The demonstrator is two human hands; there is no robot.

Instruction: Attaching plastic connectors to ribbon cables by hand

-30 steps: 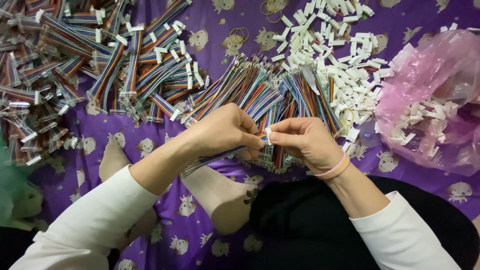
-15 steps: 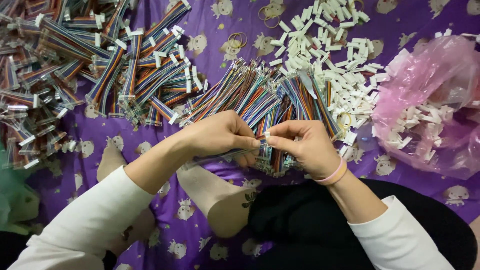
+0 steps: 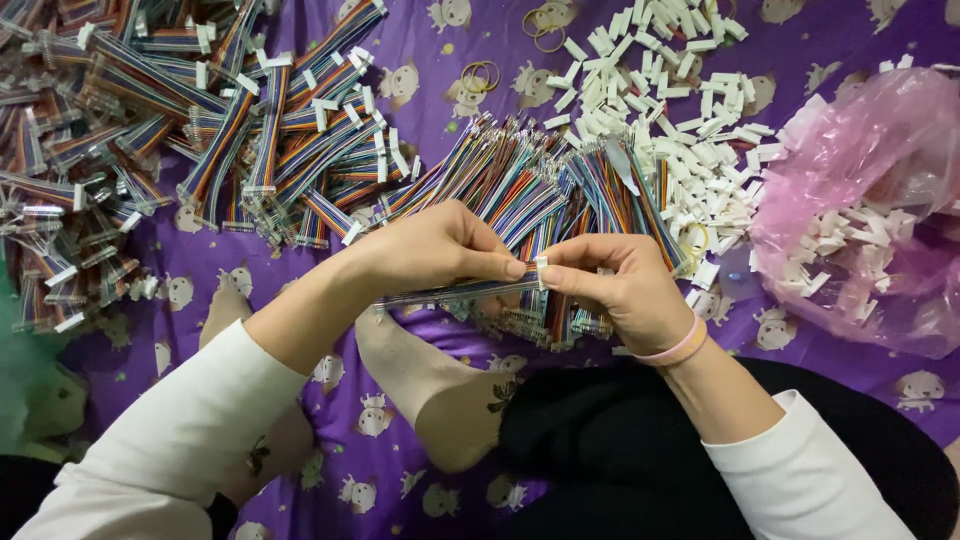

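Two hands met at the middle of the view. Left hand (image 3: 440, 245): fingers pinched shut on a flat multicoloured ribbon cable (image 3: 450, 293), which ran leftward under the palm. Right hand (image 3: 615, 285): thumb and forefinger pinched on a small white connector housing (image 3: 541, 271), held against the cable's end, just beside the left fingertips. A pink band (image 3: 678, 349) circled the right wrist.

Directly behind the hands lay a loose heap of unfinished coloured cables (image 3: 545, 185), fanned out on the purple patterned cloth (image 3: 420, 85). To the upper right of that heap was a scatter of white connector housings (image 3: 680, 90), touching the cables' edge. Further right sat a pink plastic bag (image 3: 865, 190), open, with more white housings inside. At upper left lay a large pile of finished cables with white ends (image 3: 200, 130), well apart from the hands. Several rubber bands (image 3: 480, 73) rested on the cloth between the two piles.

White sleeves covered both forearms; a bare foot (image 3: 430, 385) lay below the hands, beside dark trousers (image 3: 620, 450).
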